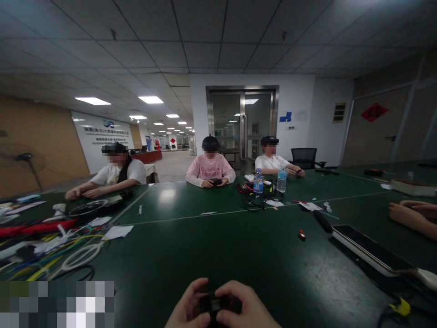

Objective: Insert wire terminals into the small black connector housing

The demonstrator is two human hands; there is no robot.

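Low in the middle of the head view, my left hand (187,307) and my right hand (246,304) are both closed around a small black object (215,301). The fingers cover much of it, and its kind cannot be made out. My thumbs lie on its near side, while the index fingers curl over the far side. Both hands are just above the green table (164,269), at its near edge. A small red and white item (302,235) lies on the table beyond my right hand.
Cables (80,257) and papers (118,232) clutter the left. Two water bottles (258,182) stand farther back. At right lie a flat black-topped device (372,250) and a co-worker's hands (413,216). Three people (210,168) sit across the table.
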